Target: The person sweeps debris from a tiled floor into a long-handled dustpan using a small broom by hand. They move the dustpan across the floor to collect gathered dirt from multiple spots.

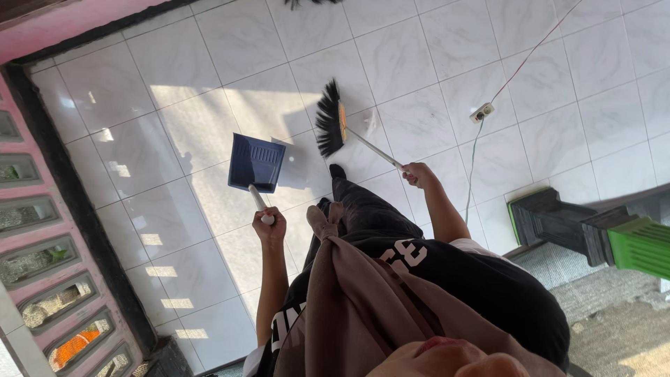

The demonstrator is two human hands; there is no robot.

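White marbled tile floor (pixel 419 63): left hand (pixel 268 225) grips a dark blue plastic dustpan (pixel 256 163); right hand (pixel 417 173) clasps a black-bristled broom (pixel 329 120) beside it. A white socket (pixel 481 112), probably corded, lies beyond.

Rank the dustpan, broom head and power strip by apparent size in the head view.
1. Dustpan, largest.
2. Broom head, narrower but similarly long.
3. Power strip, smallest; it lies farther off, so its true size is unsure.
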